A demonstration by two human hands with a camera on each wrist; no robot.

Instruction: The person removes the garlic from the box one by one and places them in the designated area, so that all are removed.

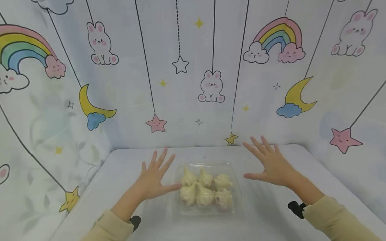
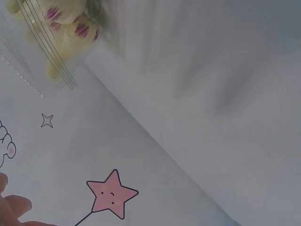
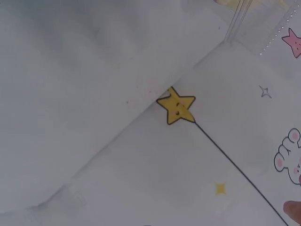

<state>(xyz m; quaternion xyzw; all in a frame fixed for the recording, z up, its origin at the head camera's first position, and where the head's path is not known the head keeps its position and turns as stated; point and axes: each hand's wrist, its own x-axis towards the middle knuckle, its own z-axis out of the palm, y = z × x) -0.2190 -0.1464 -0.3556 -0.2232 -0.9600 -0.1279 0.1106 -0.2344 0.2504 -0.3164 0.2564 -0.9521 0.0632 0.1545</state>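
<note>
A clear plastic container (image 1: 208, 213) sits on the white table, holding several pale garlic bulbs (image 1: 205, 195) in two rows. My left hand (image 1: 152, 180) hovers at its left side with fingers spread, its thumb tip overlapping the container's edge in the head view. To the right, apart from the container, my right hand (image 1: 273, 164) is held with fingers wide and nothing in it. In the left wrist view, the garlic bulbs (image 2: 75, 33) show purple patches through the container wall (image 2: 33, 77). Only a fingertip (image 3: 294, 210) of the right hand shows in its wrist view, with a container corner (image 3: 254, 33) above.
The white table (image 1: 150, 224) ends at the back against a pale cloth backdrop (image 1: 126, 100) printed with rabbits, rainbows, moons and stars. This cloth also runs along both sides. Dark wrist devices (image 1: 297, 209) poke out beside both beige sleeves (image 1: 340, 219).
</note>
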